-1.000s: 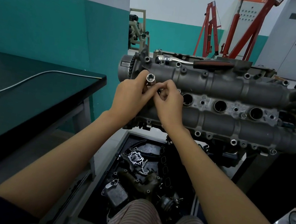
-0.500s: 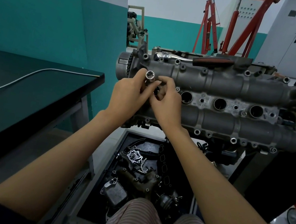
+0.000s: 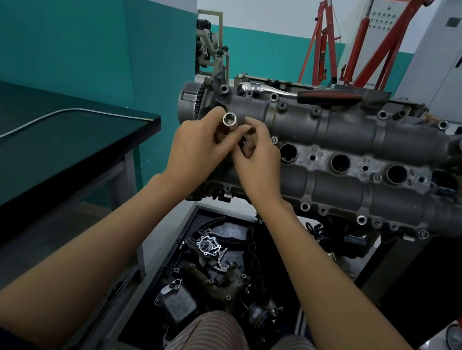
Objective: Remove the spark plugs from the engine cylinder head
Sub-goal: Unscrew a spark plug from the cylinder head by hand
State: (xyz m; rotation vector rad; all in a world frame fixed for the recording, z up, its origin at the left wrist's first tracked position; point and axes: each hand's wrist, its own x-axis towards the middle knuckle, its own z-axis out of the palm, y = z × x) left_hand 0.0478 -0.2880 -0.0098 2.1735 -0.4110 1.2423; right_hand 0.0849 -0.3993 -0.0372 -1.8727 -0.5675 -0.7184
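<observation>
The grey engine cylinder head [image 3: 351,133] lies across the stand in front of me, with three open spark plug wells [image 3: 341,163] showing in a row. My left hand [image 3: 198,145] grips a shiny spark plug socket [image 3: 229,121], its open end turned up toward me, over the leftmost well. My right hand [image 3: 257,154] pinches the socket's lower part with curled fingers; what it holds there is hidden behind both hands. No spark plug is visible.
A ratchet wrench [image 3: 297,93] with a dark red handle rests on the head's far edge. A black tray [image 3: 227,268] of engine parts sits on the floor below. A dark workbench [image 3: 31,149] with a cable stands left; red hoist frames [image 3: 366,39] behind.
Both hands stay together at the leftmost well, shifting only slightly. The socket's open end has tipped a little more toward me.
</observation>
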